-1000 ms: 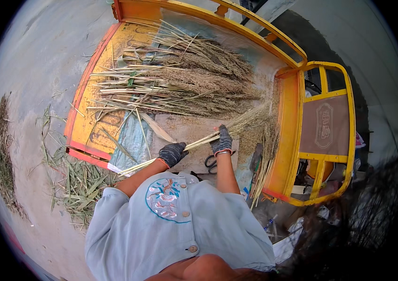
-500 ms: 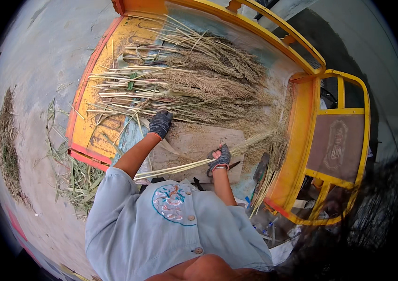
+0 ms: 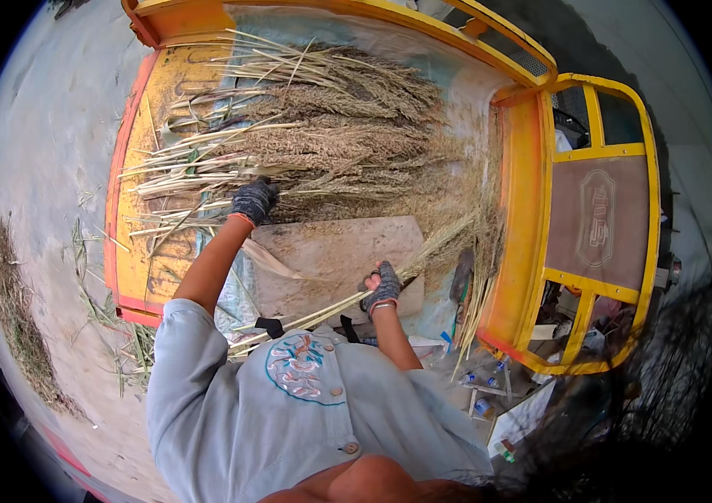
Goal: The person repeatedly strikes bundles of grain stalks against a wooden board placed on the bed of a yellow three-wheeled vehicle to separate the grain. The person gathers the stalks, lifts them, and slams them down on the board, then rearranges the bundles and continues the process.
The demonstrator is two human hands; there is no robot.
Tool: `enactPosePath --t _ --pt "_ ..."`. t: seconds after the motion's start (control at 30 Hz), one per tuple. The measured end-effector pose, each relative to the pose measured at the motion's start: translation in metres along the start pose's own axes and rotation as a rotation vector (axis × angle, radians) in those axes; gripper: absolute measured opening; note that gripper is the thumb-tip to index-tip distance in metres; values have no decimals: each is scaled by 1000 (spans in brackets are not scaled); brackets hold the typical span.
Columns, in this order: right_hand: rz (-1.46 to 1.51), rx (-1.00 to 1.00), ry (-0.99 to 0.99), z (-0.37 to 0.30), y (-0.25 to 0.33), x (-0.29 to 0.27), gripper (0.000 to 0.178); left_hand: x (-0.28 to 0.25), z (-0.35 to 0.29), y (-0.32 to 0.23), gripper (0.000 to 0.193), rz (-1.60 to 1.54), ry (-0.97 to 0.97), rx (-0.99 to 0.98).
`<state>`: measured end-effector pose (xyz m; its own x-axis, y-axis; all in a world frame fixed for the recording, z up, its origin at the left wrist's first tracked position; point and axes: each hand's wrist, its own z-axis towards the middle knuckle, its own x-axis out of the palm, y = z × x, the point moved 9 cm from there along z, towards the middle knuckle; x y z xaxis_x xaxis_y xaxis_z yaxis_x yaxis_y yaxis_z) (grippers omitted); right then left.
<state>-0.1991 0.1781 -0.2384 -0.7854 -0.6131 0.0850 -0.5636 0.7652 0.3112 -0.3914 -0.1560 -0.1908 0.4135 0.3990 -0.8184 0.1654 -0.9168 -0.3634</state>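
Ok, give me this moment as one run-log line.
Left hand: at near edge of stalk pile, grip unclear | Right hand: closed around thin stalk bundle | Board: lying flat beside pile

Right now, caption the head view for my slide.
Right grip holds stalks, left grip at the pile on a yellow cart.

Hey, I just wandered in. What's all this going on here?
A person is handling stalks with brushy heads at a yellow-orange cart bed. Their gloved right hand holds a small bundle of stalks slantwise over part of a flat board. Their gloved left hand is at the near side of a larger pile on the bed; whether it grips anything there is hard to tell. Leafy scraps lie on the ground to the left.
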Motion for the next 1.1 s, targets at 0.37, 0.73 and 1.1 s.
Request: enactPosePath --t 0.37,0.73,1.1 --pt "139 -86 546 -68 -9 100 21 -45 -120 -86 25 -944 95 318" --pt "-31 -99 458 -111 -14 91 23 -22 -220 -112 15 -1081 -34 197" --pt "93 -194 369 -151 19 63 30 1 -266 -82 18 -947 43 206"
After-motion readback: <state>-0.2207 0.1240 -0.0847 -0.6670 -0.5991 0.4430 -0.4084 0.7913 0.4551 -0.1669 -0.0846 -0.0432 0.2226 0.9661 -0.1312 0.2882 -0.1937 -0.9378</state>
